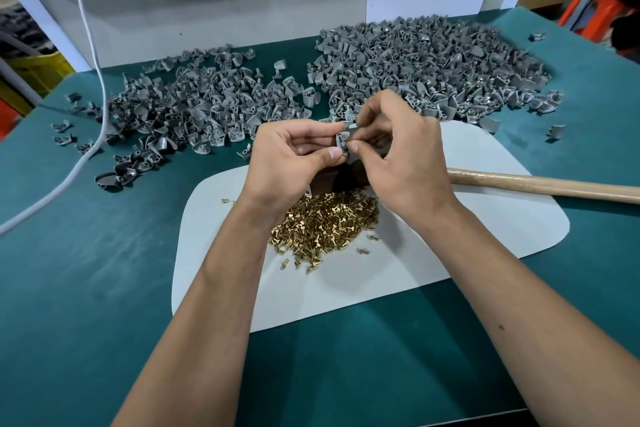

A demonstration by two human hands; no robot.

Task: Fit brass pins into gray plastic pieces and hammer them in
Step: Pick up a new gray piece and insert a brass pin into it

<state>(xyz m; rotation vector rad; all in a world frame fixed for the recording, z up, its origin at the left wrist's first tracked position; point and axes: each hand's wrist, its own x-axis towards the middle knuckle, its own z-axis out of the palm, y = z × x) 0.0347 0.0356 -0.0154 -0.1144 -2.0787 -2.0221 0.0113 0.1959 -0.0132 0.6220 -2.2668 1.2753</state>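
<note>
Pinching one gray piece point(343, 139) with both hands, left point(294, 156) and right point(398, 149), fingers curled around it above the pins point(325, 222).

One gray plastic piece point(343, 139) is held above a heap of brass pins point(325, 222); gray plastic pieces point(415, 66) lie piled behind.

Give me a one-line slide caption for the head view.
Both hands, left hand and right hand, hold a gray plastic piece above the brass pins, hammer handle lying alongside.
</note>
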